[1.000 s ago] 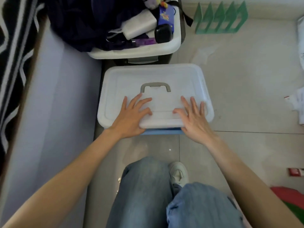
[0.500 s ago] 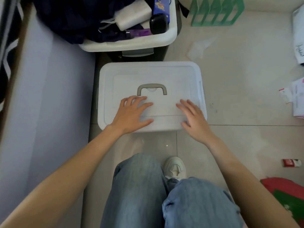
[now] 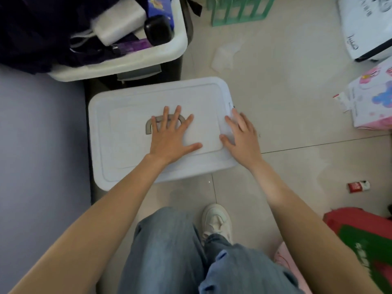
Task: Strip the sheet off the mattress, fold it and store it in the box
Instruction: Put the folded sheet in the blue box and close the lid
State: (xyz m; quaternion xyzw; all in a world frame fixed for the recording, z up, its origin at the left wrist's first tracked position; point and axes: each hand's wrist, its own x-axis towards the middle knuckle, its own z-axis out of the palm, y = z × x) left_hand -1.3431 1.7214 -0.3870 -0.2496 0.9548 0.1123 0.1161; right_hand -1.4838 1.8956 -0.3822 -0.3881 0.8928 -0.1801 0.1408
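- The white bag (image 3: 364,26) at the top right carries black writing, but it is turned and too blurred to read; the small red packet (image 3: 358,187) on the floor also has white letters I cannot make out.
- The pink and white package (image 3: 373,98) at the right edge shows a blue bear picture and flowers.
- The box (image 3: 161,132) stands on the tiled floor (image 3: 286,98) with its white lid closed; the sheet is not visible, so it is perhaps inside.
- The left hand (image 3: 171,134) lies flat on the middle of the lid, fingers spread wide and straight, covering part of the grey handle (image 3: 149,127).
- The right hand (image 3: 241,134) rests at the right edge of the lid, fingers relaxed and open, holding nothing.
- The left side of the box is just beside the pale purple bed side (image 3: 42,145), with only a dark narrow gap between them.
- Behind the box, very near, stands a white tub (image 3: 135,62) full of dark clothes, a purple tube and a black case.
- To the right of the box the floor is open up to the packages; a crumpled clear plastic piece (image 3: 227,54) lies there.
- A green rack (image 3: 239,9) stands at the top.
- In front of the box are the person's jeans knees and one white shoe (image 3: 216,221).
- A red and green bag (image 3: 360,236) lies at the lower right.
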